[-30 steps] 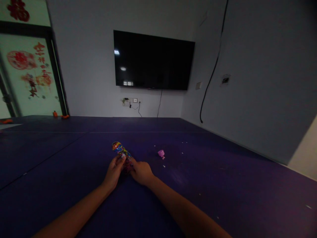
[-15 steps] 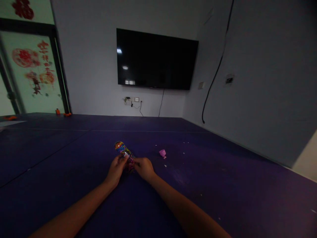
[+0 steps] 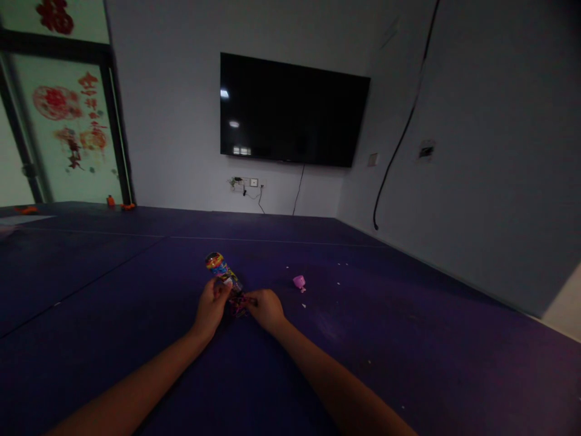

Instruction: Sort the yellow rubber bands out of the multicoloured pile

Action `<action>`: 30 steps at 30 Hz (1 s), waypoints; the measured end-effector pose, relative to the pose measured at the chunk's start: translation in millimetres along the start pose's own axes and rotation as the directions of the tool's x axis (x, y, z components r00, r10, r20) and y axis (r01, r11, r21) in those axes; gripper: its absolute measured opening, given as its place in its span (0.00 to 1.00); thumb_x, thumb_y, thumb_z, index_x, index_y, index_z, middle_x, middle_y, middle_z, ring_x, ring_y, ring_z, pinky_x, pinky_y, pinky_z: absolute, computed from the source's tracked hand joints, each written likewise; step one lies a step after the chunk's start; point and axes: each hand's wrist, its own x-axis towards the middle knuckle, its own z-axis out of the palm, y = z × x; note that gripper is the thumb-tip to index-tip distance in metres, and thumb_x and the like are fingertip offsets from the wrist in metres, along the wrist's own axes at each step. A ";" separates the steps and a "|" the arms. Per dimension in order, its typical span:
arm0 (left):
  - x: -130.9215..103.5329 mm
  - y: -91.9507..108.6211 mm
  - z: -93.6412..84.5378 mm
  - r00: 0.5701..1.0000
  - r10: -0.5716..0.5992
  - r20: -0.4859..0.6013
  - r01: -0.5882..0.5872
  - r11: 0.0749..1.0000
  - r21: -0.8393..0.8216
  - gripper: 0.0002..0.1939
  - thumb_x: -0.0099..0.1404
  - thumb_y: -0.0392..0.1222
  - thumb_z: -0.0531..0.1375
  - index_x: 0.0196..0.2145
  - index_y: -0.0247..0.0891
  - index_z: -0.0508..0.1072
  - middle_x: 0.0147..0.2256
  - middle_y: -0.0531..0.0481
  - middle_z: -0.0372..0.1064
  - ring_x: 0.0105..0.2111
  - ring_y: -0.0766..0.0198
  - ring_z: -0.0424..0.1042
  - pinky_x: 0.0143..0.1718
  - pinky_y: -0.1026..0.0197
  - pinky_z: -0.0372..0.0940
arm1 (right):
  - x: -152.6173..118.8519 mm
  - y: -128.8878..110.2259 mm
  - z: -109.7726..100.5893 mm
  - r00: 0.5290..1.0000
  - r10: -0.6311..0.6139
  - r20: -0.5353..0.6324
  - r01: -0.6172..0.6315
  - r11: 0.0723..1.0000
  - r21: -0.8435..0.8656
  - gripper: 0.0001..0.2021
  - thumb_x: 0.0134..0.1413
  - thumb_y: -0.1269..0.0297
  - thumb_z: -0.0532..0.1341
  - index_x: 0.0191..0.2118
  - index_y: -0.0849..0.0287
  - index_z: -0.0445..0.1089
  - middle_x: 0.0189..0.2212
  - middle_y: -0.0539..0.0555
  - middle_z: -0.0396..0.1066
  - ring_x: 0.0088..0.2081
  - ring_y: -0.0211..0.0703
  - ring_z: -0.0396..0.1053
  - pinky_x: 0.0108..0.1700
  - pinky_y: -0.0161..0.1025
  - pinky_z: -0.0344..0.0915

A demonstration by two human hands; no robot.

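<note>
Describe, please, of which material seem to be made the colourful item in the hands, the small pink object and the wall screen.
Colourful item: probably plastic, glossy, since its rounded end catches light; its lower part is too dark to judge.
Small pink object: perhaps moulded plastic, evenly coloured; too small to be sure.
Wall screen: glass or plastic, glossy black, reflecting lights.

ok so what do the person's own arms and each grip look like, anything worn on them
The left arm and right arm are bare as far as the frame shows, slim and tapering forward, with no sleeve in view. The left grip and right grip are ungloved. No watch or bracelet shows; rings are too small and dim to tell.
</note>
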 end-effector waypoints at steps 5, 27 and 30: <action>-2.6 6.0 -0.9 0.996 0.089 -0.018 -0.087 0.995 0.053 0.20 0.49 0.51 0.65 0.36 0.38 0.69 0.34 0.46 0.73 0.37 0.54 0.73 0.42 0.56 0.64 | 2.1 0.6 0.5 1.000 -0.012 -0.029 0.015 0.994 0.111 0.12 0.50 0.67 0.59 0.42 0.52 0.74 0.32 0.50 0.75 0.32 0.37 0.70 0.32 0.30 0.60; -3.0 6.3 -3.5 0.984 0.124 0.124 -0.139 0.983 0.122 0.22 0.51 0.49 0.65 0.43 0.39 0.70 0.39 0.45 0.74 0.40 0.54 0.73 0.43 0.57 0.64 | 0.9 7.0 6.2 0.969 0.155 -0.190 -0.094 0.951 0.294 0.32 0.64 0.51 0.36 0.38 0.63 0.74 0.33 0.59 0.75 0.37 0.42 0.72 0.39 0.34 0.63; -2.8 5.7 -3.8 0.982 0.133 0.133 -0.152 0.976 0.153 0.23 0.52 0.50 0.64 0.44 0.39 0.70 0.39 0.45 0.74 0.39 0.54 0.73 0.42 0.57 0.64 | 1.3 7.1 7.3 0.982 0.080 -0.168 -0.019 0.942 0.334 0.32 0.65 0.51 0.36 0.39 0.64 0.73 0.35 0.59 0.75 0.37 0.41 0.72 0.39 0.33 0.64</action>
